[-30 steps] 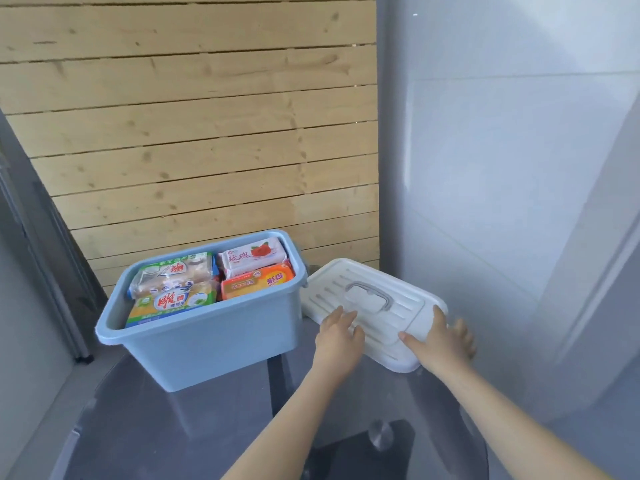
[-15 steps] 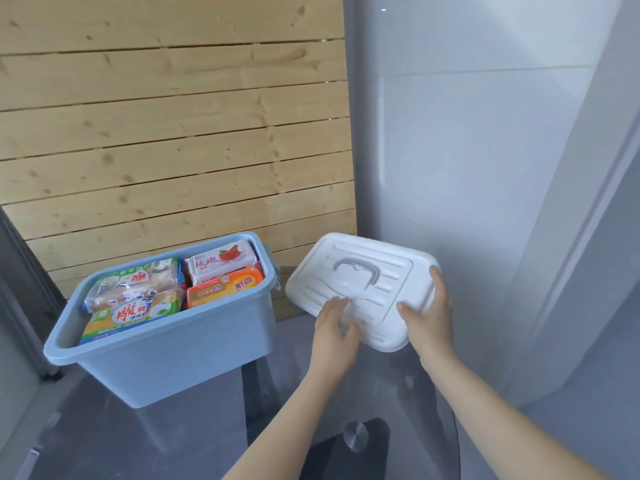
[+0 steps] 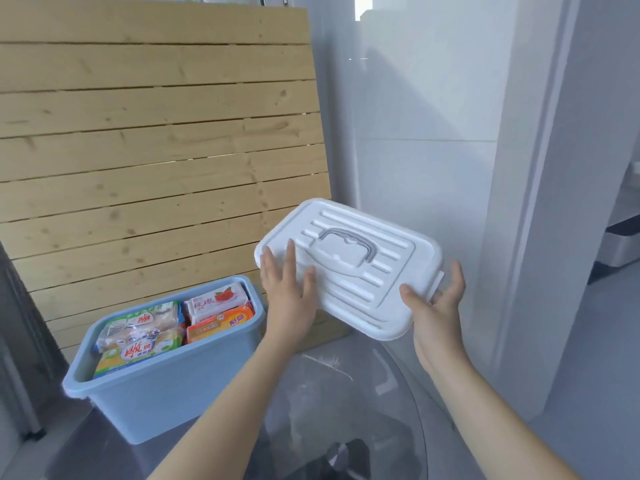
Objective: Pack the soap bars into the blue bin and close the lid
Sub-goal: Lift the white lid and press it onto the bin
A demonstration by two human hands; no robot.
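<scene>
The blue bin (image 3: 162,396) stands uncovered on the glass table at lower left, filled with several wrapped soap bars (image 3: 145,336), among them a white rose-printed pack (image 3: 216,301) and an orange one (image 3: 221,323). The white lid (image 3: 367,268), with a grey handle on top, is lifted in the air to the right of the bin and above it, tilted toward me. My left hand (image 3: 287,285) lies flat on the lid's near left corner. My right hand (image 3: 436,303) grips its near right edge from below.
A slatted wooden panel (image 3: 156,161) leans behind the bin. White wall panels (image 3: 433,150) rise close on the right. The round glass table (image 3: 346,403) shows its dark base through the top, and its edge curves at right.
Both hands have raised the lid off the table, higher and tilted more toward me. The view has shifted, so the bin sits lower and further left.
</scene>
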